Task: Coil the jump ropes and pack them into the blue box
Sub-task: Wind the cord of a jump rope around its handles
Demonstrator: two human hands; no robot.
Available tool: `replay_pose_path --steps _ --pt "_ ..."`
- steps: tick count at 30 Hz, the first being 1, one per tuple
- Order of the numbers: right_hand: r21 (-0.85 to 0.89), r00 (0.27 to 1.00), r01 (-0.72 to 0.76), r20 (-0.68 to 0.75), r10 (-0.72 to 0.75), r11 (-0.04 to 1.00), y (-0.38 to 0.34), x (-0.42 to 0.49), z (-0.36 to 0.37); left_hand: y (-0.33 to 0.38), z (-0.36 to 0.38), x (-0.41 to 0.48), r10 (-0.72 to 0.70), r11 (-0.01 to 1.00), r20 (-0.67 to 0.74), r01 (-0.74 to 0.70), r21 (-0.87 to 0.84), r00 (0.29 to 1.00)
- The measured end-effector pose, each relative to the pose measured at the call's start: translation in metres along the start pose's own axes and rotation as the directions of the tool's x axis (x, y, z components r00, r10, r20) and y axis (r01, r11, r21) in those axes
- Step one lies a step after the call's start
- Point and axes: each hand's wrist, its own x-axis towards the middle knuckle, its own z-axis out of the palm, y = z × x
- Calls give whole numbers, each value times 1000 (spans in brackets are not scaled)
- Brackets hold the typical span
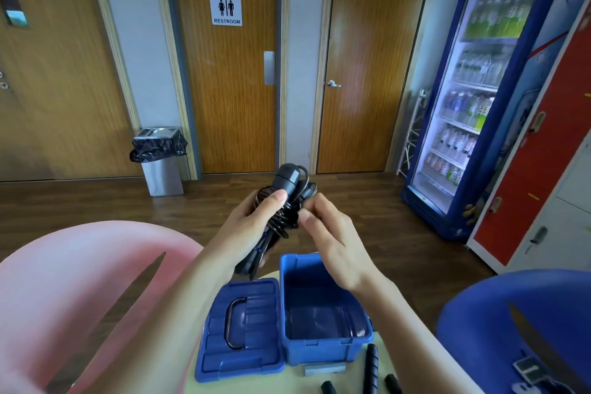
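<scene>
Wooden doors fill the far wall, the middle one carrying a restroom sign (225,10), and a steel trash bin (161,166) lined with a black bag stands on the dark floor well beyond the blue box (323,350). That box sits open on the pale desk (287,385), with nothing visible inside it, and its lid (256,345) lies flat just to its left, handle side up, touching or nearly touching the box wall. Above the box's far rim, both hands are raised in the air. The left hand (256,221) is wrapped around a coiled black jump rope (281,217), thumb pressed across the bundle; one handle pokes up past the fingers and another hangs down toward the lid. The right hand (332,240) is just right of the bundle with its fingers bent and its thumb tip at the coils (whether it pinches a strand cannot be made out). Near the box's front right corner, more black handles (371,365) lie on the desk. A pink chair (80,281) curves left of the box, a blue chair (511,313) is to its right, and a lit drinks fridge (473,105) stands beyond it on the right.
</scene>
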Motion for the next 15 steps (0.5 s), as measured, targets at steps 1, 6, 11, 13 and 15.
replay_pose_path --steps 1,6,11,13,15 --pt "6 999 -36 -24 36 999 -2 1 -2 2 3 1 16 1000 -17 -16 20 1000" --pt "-65 987 -75 -150 65 995 -5 2 -6 5 19 1 46 998 -62 -43 49 997" --pt "-67 996 64 -52 -67 996 8 -8 -20 9 32 0 50 999 -96 -48 23 994" --pt "-85 990 134 -21 -136 987 14 -12 -29 10 38 -1 47 999 -92 -47 7 995" --pt "-111 981 194 12 -194 975 22 -16 -36 10 44 -3 49 999 -76 -49 -7 996"
